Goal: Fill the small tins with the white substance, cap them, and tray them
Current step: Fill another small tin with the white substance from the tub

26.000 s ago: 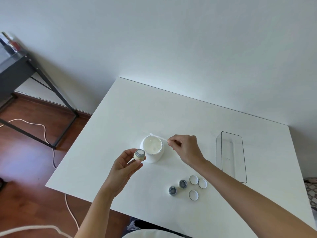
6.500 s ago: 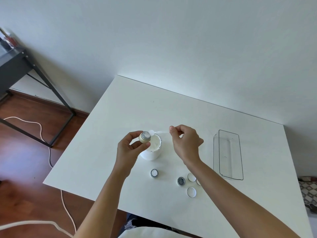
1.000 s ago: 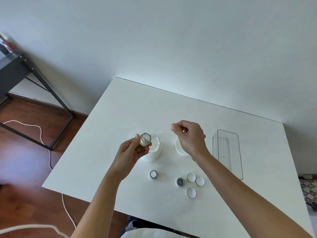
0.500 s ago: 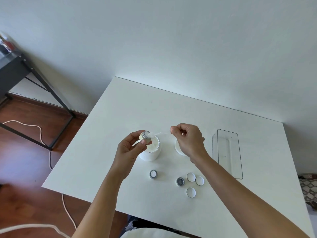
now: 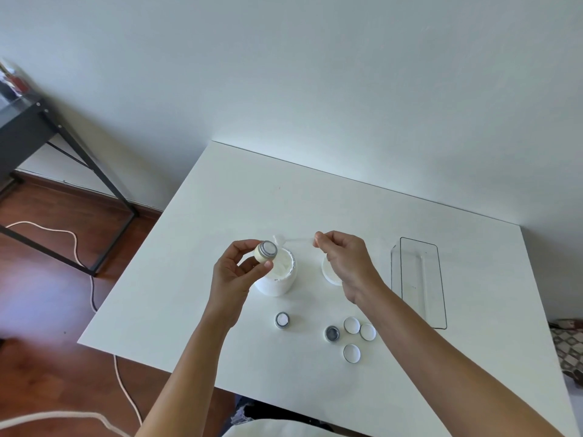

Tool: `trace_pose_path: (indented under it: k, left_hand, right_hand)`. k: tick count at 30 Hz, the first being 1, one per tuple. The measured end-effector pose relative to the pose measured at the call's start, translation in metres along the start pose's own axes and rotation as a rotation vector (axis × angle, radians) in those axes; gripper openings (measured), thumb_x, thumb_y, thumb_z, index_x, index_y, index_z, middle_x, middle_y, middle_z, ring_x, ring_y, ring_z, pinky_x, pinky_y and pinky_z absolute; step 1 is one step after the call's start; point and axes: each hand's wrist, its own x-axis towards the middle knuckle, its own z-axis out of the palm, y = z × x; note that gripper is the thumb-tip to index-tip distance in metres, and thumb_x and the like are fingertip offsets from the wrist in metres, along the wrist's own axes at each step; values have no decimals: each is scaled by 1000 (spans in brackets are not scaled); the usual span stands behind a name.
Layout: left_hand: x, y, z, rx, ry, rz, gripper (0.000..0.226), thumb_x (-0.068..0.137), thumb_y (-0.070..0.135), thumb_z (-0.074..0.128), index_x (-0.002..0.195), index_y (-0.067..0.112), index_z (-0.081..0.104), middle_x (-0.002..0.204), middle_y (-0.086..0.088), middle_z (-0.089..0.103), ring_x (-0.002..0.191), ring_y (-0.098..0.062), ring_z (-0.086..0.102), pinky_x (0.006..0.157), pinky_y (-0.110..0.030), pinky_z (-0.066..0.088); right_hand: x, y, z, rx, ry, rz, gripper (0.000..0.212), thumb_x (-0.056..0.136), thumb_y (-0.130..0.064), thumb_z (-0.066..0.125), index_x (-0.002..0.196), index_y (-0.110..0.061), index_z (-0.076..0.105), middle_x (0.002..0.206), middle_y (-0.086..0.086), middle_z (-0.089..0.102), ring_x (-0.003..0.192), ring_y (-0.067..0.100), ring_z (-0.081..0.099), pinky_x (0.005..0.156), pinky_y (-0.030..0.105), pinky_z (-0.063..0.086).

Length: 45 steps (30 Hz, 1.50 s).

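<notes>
My left hand (image 5: 235, 274) holds a small tin (image 5: 266, 251) tilted over the open white jar (image 5: 277, 275) of white substance; the tin looks white inside. My right hand (image 5: 344, 260) pinches a thin white spatula (image 5: 291, 240) whose tip sits just beside the tin's mouth. On the table stand a filled open tin (image 5: 281, 320) and an empty open tin (image 5: 332, 333). Three white caps lie beside the empty one (image 5: 351, 325), (image 5: 368, 331), (image 5: 351, 353). A clear tray (image 5: 418, 280) lies at the right with nothing in it.
The jar's white lid (image 5: 329, 272) lies behind my right hand. The white table (image 5: 189, 279) ends at a front edge close to the caps. A black metal stand (image 5: 28, 127) and a white cable (image 5: 79, 247) are on the wooden floor to the left.
Over the last second the tin and the spatula tip stayed together above the jar; the spatula tip has now lifted slightly off the tin's mouth. Earlier, one filled tin was set down on the table.
</notes>
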Motion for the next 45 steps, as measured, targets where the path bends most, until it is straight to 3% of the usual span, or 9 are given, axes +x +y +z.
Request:
trace_pose_path:
  k: [5,9,17,25,29,37,42,45]
  left_hand:
    - [-3,-2,3,-60,-21,-56,31,75,28,80,105,21,73,108,-4,75,104,-27,71,100,-37,52]
    - [-3,-4,7,-159,-10,-106,24,89,23,74,111,13,72,103,-8,76,102,-25,73,90,-28,57]
    - [1,-1,9,-207,-21,-127,41,79,36,74,112,11,72,105,-8,76,101,-22,73,85,-23,56]
    - [3,-1,10,-239,-22,-124,30,92,21,58,116,4,67,103,-7,76,97,-20,74,85,-23,56]
    - [3,1,10,-243,-20,-124,29,91,21,58,113,5,68,103,-7,76,96,-19,74,84,-23,57]
    - [3,0,7,-247,-15,-128,26,91,21,59,111,8,71,105,-7,75,98,-19,73,85,-24,57]
    - [3,1,4,-259,-10,-123,26,91,20,60,112,11,70,105,-7,75,99,-20,73,87,-24,57]
    - [3,3,4,-255,-21,-120,28,91,17,60,116,12,70,106,-7,75,102,-21,73,88,-25,56]
  right_hand:
    - [0,1,-1,251,-22,6,15,92,-14,62,78,-10,68,64,-1,63,57,11,46,61,22,42]
    - [-3,6,2,255,-41,-100,12,92,-11,61,87,-5,69,70,4,69,58,8,54,63,20,45]
    - [-3,14,5,138,-46,-300,10,92,-7,62,91,-3,70,77,7,73,64,2,60,64,14,47]
    - [-5,18,2,78,-33,-403,8,90,-3,62,91,-1,70,78,8,73,64,-2,62,62,7,44]
    - [-4,17,-1,40,-38,-422,9,90,-4,63,88,-8,71,78,6,73,60,-1,61,57,7,42]
    - [-2,19,-11,-53,-23,-457,10,90,-6,64,88,-10,73,77,1,73,74,8,67,70,13,48]
    - [-4,13,-16,30,17,-449,10,91,-7,62,88,-7,71,75,3,72,66,-1,63,64,8,44]
    - [-5,8,-12,107,19,-356,14,93,-10,60,85,-7,71,70,0,71,59,0,59,63,12,45]
